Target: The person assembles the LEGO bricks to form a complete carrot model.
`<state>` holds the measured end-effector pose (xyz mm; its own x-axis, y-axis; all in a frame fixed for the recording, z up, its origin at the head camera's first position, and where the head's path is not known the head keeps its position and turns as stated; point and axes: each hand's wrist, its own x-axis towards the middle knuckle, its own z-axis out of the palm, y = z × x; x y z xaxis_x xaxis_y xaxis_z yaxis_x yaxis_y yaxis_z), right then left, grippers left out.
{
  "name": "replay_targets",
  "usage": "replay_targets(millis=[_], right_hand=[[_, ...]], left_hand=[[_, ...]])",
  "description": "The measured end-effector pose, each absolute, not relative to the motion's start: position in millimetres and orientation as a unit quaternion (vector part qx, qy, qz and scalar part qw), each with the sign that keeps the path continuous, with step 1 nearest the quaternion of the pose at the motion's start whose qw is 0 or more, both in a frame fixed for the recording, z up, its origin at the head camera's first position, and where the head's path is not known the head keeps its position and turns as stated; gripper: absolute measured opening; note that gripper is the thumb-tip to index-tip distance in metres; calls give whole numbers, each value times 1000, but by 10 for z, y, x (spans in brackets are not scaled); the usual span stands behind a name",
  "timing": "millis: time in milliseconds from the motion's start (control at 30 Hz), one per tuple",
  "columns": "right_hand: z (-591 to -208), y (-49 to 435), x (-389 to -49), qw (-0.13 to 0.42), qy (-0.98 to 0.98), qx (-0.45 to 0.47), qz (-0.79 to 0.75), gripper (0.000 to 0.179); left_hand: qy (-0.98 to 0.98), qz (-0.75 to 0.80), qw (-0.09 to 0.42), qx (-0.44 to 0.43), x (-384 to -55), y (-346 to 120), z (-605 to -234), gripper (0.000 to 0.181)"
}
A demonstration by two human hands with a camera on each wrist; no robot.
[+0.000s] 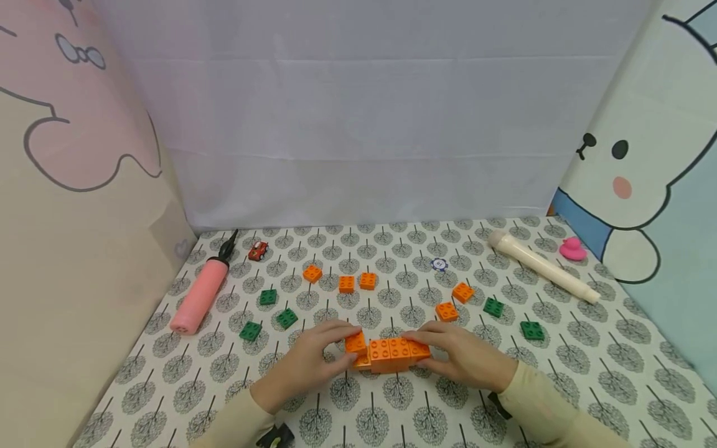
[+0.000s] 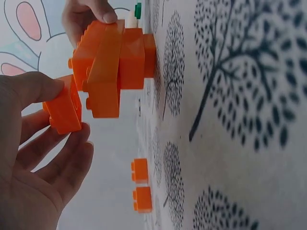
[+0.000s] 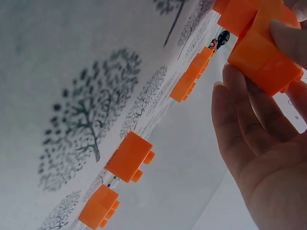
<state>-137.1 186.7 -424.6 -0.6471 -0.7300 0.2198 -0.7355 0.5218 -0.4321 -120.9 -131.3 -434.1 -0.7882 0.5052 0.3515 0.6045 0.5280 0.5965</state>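
Note:
A joined block of orange toy building bricks point(image 1: 390, 356) is between both hands, close over the patterned table. Thumb and fingers of my left hand point(image 1: 307, 359) pinch a single orange brick point(image 2: 63, 108) at the block's left end. In the left wrist view this brick is tilted beside the studs of the joined bricks point(image 2: 103, 72). My right hand point(image 1: 469, 356) grips the block's right end, thumb on one side and fingertips on the other. The right wrist view shows its fingers point(image 3: 249, 110) curved under the end brick point(image 3: 278, 74).
Loose orange bricks point(image 1: 346, 284) and green bricks point(image 1: 268, 297) lie beyond the hands. Farther left are a pink pump point(image 1: 200, 295) and a red toy car point(image 1: 258, 251). At right are a cream-coloured stick point(image 1: 543, 267), a pink duck point(image 1: 572, 250) and a round chip point(image 1: 439, 264).

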Motion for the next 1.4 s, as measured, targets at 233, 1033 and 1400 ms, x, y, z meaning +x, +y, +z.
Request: replay_targets(millis=[233, 1033, 1400], right_hand=[[-4252, 1864, -1368, 7, -873, 418, 252, 54], [-4253, 1867, -1364, 2, -871, 415, 262, 55], [-4241, 1867, -1382, -5, -869, 416, 268, 54]], left_hand=[[-871, -355, 56, -336, -1145, -1266, -4355, 43], [-874, -411, -82, -246, -1180, -1273, -4408, 46], [-864, -422, -81, -261, -1201, -1268, -4419, 43]])
